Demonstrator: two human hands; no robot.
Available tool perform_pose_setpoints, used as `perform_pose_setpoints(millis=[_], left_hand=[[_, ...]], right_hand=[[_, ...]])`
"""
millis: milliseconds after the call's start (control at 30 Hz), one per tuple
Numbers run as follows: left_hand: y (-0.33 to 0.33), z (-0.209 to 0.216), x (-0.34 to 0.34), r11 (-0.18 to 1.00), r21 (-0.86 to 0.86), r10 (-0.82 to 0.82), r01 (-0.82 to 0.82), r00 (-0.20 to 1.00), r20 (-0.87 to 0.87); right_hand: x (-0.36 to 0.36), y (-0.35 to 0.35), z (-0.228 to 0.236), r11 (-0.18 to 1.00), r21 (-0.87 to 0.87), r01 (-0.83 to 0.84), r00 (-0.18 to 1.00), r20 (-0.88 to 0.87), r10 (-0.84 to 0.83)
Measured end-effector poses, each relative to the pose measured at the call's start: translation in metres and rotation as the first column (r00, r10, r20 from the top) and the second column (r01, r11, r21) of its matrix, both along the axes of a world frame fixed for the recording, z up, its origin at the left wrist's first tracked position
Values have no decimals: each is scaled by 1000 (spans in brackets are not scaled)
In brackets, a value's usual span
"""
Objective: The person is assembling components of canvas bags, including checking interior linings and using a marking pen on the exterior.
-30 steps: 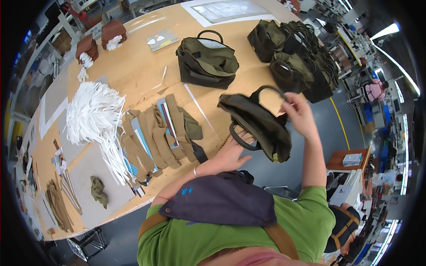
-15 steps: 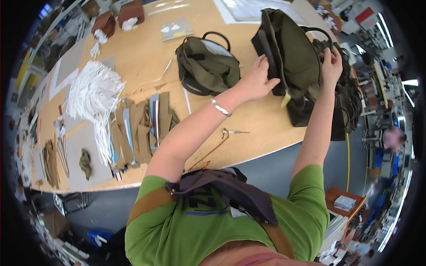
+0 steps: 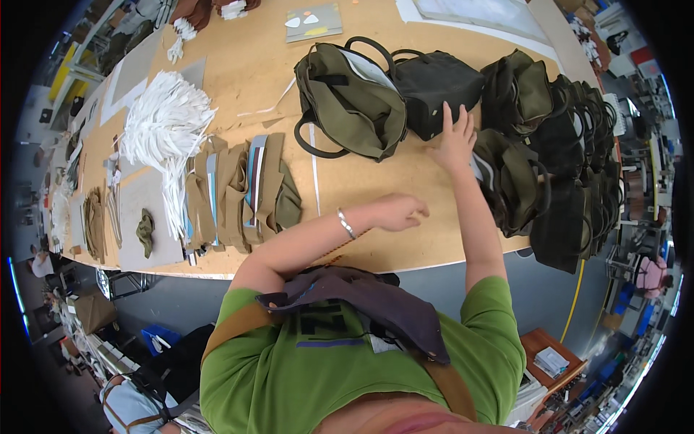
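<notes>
My right hand (image 3: 455,141) is open, its fingers spread at the lower edge of a black bag (image 3: 441,83); I cannot tell whether they touch it. Beside that bag stands an olive handbag (image 3: 354,101), mouth open, pale lining and dark handles showing. My left hand (image 3: 401,212) hovers low over the table's front part, fingers curled inward, and hides whatever may be in them. An orange cord (image 3: 347,246) runs by its wrist. Right of my right forearm lies another olive bag (image 3: 506,181).
More dark bags (image 3: 578,137) crowd the table's right end. On the left are folded brown fabric pieces (image 3: 231,195) and a heap of white strips (image 3: 166,119). A grey board (image 3: 314,22) with small pieces lies at the back. The wooden table's front edge (image 3: 434,266) runs before me.
The large bag I was handling is no longer held up; my right hand has come off its handle. My left hand has drawn back toward me, where the corded metal tool lay.
</notes>
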State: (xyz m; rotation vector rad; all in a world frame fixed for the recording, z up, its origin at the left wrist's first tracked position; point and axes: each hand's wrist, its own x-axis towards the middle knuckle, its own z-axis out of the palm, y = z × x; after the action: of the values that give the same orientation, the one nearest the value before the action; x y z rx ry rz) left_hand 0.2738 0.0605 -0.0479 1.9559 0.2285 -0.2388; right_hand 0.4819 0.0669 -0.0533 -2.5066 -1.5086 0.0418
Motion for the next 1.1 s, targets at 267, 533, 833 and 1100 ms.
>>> perform_pose_setpoints(millis=[267,533,833,1100], left_hand=[[-17,-15,-80,941,-232,206,-246,962,-181],[-14,-30,-132,812,-315,392,-491,860,-328],[-29,-34,-110,900,-225,301,-374,905,-301],[-47,-47,-125,900,-274,244,-339,913,-328]], right_hand=[[-17,59,-33,954,280,106,968,-248,-35],[58,52,-2,152,581,799,355,-661,661],[74,-25,-56,506,200,839,46,-953,299],[27,-16,-72,380,-90,921,-149,-981,128]])
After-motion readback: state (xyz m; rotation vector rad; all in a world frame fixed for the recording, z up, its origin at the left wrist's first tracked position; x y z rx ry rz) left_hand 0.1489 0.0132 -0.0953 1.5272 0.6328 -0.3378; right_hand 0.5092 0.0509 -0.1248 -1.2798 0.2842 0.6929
